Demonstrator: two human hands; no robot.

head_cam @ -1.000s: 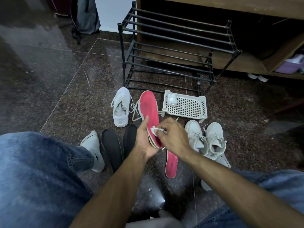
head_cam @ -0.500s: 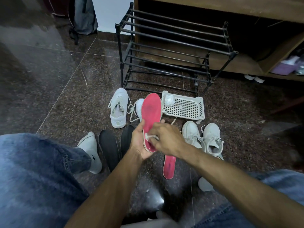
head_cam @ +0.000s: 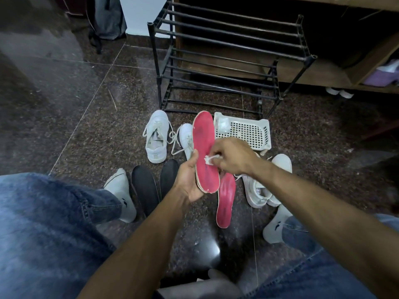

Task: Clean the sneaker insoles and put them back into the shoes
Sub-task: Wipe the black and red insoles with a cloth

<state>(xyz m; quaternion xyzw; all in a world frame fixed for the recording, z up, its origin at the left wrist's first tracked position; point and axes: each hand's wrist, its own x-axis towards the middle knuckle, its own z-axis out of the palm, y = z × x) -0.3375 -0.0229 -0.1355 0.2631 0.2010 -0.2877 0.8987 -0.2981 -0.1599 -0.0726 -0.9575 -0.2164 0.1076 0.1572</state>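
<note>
second white sneaker (head_cam: 187,137) half behind red insole (head_cam: 204,147), backpack (head_cam: 109,17) cropped

Looks like a home entryway or hallway: polished dark stone floor tiles (head_cam: 86,100), a black metal shoe rack (head_cam: 226,61) against wooden shelving (head_cam: 323,70), white sneakers (head_cam: 156,137) scattered about, a bag (head_cam: 108,18) by the wall.

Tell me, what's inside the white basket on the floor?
The white basket has one small white thing in its left corner, too blurry to name. The right hand covers its near edge.
</note>
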